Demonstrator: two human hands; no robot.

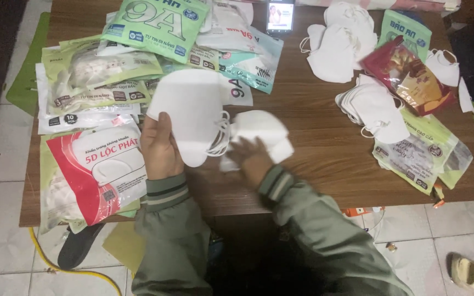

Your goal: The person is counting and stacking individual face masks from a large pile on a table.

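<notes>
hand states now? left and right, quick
Left hand: closed on a stack of white masks, held up.
Right hand: on a white mask on the table; grip blurred, cannot tell.

White masks on a brown wood-grain desk (314, 142)

The masks (193, 109) are plain white; packets run pale green (154, 22), red-and-white (91, 170) and teal (253, 66); the sleeves (165, 192) are grey-green with dark-striped cuffs.
</notes>
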